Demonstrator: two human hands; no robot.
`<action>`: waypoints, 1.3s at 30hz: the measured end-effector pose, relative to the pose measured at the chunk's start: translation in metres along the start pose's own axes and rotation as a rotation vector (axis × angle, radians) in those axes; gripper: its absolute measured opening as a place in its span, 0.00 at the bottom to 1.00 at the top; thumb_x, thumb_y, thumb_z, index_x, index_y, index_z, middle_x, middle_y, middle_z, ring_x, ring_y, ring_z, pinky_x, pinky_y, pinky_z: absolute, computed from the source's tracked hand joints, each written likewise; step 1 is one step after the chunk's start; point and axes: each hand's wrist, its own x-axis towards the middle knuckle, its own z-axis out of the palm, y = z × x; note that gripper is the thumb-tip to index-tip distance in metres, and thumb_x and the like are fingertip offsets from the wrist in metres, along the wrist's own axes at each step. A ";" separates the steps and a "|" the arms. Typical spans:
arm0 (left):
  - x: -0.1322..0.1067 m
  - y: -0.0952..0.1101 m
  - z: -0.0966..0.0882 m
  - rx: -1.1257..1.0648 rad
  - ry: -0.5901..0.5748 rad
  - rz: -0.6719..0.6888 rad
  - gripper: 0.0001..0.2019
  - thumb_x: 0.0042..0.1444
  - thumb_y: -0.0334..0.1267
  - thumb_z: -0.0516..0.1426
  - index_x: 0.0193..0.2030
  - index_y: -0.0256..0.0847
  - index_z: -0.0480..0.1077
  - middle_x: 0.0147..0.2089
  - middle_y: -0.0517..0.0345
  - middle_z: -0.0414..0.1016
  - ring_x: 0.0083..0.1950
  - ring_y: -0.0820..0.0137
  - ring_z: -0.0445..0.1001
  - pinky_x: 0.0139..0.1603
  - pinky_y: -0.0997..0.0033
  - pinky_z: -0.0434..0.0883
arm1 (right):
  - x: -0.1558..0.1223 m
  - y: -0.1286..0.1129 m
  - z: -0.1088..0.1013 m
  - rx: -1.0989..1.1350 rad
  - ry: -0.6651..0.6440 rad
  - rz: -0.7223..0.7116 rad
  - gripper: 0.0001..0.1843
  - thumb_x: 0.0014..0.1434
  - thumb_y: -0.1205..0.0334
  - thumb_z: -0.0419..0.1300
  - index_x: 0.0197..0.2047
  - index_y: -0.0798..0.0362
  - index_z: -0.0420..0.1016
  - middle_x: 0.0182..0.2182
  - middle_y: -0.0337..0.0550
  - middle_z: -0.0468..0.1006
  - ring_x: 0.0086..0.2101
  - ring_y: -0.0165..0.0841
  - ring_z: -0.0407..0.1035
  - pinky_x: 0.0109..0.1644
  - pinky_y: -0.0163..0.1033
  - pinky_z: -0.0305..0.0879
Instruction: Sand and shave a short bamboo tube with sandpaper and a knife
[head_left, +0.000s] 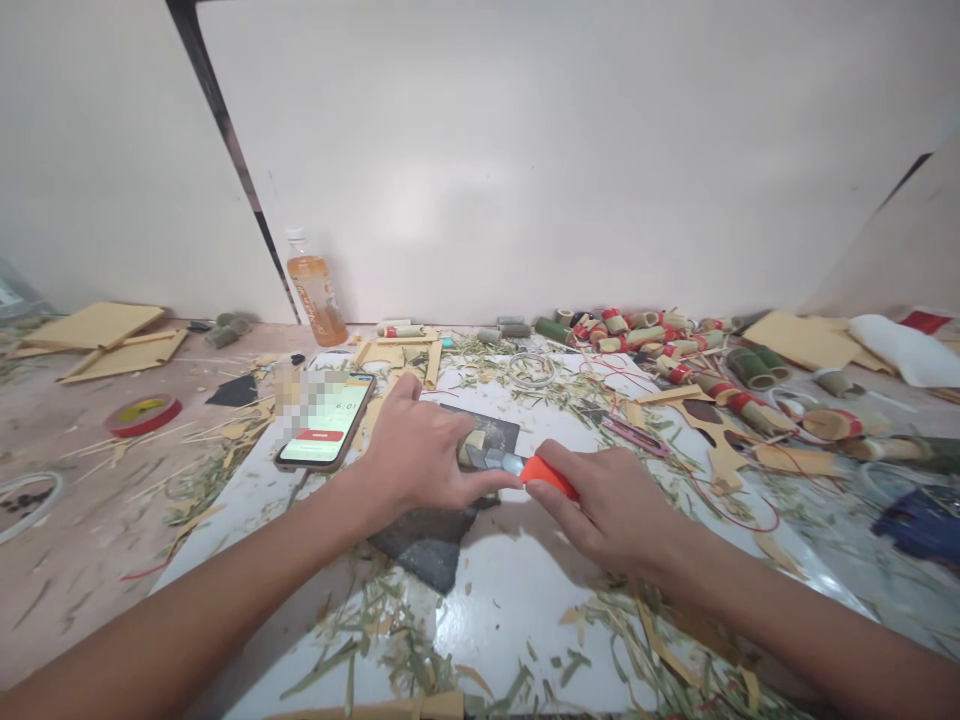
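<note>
My left hand [424,450] is closed around a short bamboo piece [472,440], of which only the pale end shows past the fingers. Its thumb stretches along below the blade. An orange-handled knife [553,478] is gripped in my right hand [619,505], with its grey blade pointing left against or very near the bamboo; exact contact cannot be told. Under both hands lie dark grey sheets [431,555] with torn edges, on a white board [517,640] strewn with green and tan shavings.
A lit phone [326,425] lies left of my left hand, with an orange drink bottle [315,290] behind it. Red tape [142,413] sits further left. Bamboo pieces with red bands [739,400] heap at the right, near a pink cutter [636,437] and red string. A white wall [525,150] stands behind.
</note>
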 end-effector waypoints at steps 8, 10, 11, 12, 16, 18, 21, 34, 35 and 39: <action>0.001 -0.022 -0.001 -0.002 0.038 -0.124 0.32 0.50 0.70 0.46 0.18 0.41 0.63 0.16 0.59 0.67 0.20 0.70 0.61 0.42 0.55 0.59 | 0.007 0.021 0.004 0.091 0.023 0.191 0.19 0.68 0.48 0.40 0.32 0.50 0.60 0.18 0.35 0.65 0.20 0.33 0.61 0.26 0.35 0.46; 0.000 -0.023 0.000 -0.032 0.006 -0.122 0.31 0.48 0.71 0.48 0.19 0.41 0.62 0.17 0.59 0.66 0.22 0.68 0.63 0.38 0.58 0.60 | 0.010 0.022 0.005 0.186 0.046 0.173 0.20 0.68 0.47 0.40 0.31 0.50 0.58 0.19 0.35 0.65 0.21 0.32 0.61 0.26 0.35 0.48; 0.000 -0.022 0.000 -0.056 -0.015 -0.119 0.31 0.47 0.71 0.48 0.21 0.42 0.62 0.18 0.59 0.67 0.23 0.66 0.65 0.36 0.61 0.60 | 0.010 0.021 0.006 0.231 0.045 0.155 0.20 0.69 0.47 0.40 0.30 0.50 0.58 0.19 0.35 0.65 0.21 0.32 0.61 0.27 0.35 0.49; -0.001 -0.021 0.001 -0.085 -0.038 -0.109 0.29 0.49 0.69 0.49 0.24 0.42 0.63 0.21 0.58 0.69 0.25 0.65 0.67 0.33 0.63 0.60 | 0.011 0.020 0.006 0.269 0.031 0.134 0.20 0.69 0.47 0.40 0.31 0.50 0.59 0.20 0.35 0.65 0.21 0.31 0.61 0.27 0.35 0.50; -0.002 -0.018 0.005 -0.214 -0.118 -0.037 0.13 0.57 0.50 0.52 0.39 0.42 0.64 0.37 0.55 0.73 0.37 0.61 0.71 0.33 0.66 0.62 | 0.010 0.016 0.009 0.322 -0.051 0.048 0.17 0.68 0.50 0.43 0.33 0.50 0.61 0.22 0.36 0.68 0.23 0.31 0.62 0.29 0.35 0.53; -0.002 -0.019 0.007 -0.267 -0.151 -0.005 0.09 0.57 0.45 0.53 0.39 0.42 0.63 0.38 0.55 0.73 0.39 0.62 0.71 0.34 0.66 0.63 | 0.009 0.016 0.009 0.292 -0.069 0.021 0.16 0.68 0.51 0.43 0.33 0.50 0.61 0.23 0.37 0.69 0.24 0.32 0.63 0.30 0.36 0.53; -0.001 -0.021 0.009 -0.299 -0.195 0.002 0.09 0.56 0.46 0.54 0.35 0.43 0.64 0.35 0.58 0.74 0.36 0.63 0.72 0.32 0.68 0.61 | 0.007 0.017 0.009 0.216 -0.108 0.008 0.16 0.68 0.51 0.43 0.36 0.51 0.63 0.22 0.37 0.70 0.23 0.32 0.63 0.29 0.36 0.51; -0.004 -0.009 0.012 -0.336 -0.196 0.009 0.24 0.49 0.65 0.54 0.29 0.43 0.68 0.26 0.59 0.74 0.28 0.65 0.70 0.27 0.70 0.54 | 0.005 0.008 0.000 0.062 -0.155 -0.066 0.18 0.66 0.48 0.44 0.35 0.51 0.66 0.21 0.40 0.72 0.22 0.33 0.62 0.27 0.36 0.45; -0.004 -0.009 0.012 -0.317 -0.198 0.007 0.26 0.47 0.67 0.54 0.27 0.42 0.67 0.25 0.59 0.73 0.26 0.65 0.69 0.26 0.69 0.53 | 0.005 0.008 0.000 0.070 -0.161 -0.062 0.19 0.67 0.48 0.44 0.35 0.51 0.66 0.21 0.40 0.72 0.22 0.33 0.62 0.27 0.36 0.45; -0.004 -0.009 0.012 -0.289 -0.203 0.017 0.28 0.49 0.69 0.51 0.25 0.42 0.64 0.23 0.59 0.71 0.24 0.67 0.66 0.26 0.69 0.51 | 0.006 0.006 -0.003 0.088 -0.189 -0.029 0.20 0.67 0.46 0.43 0.35 0.51 0.66 0.23 0.40 0.72 0.23 0.33 0.62 0.28 0.36 0.46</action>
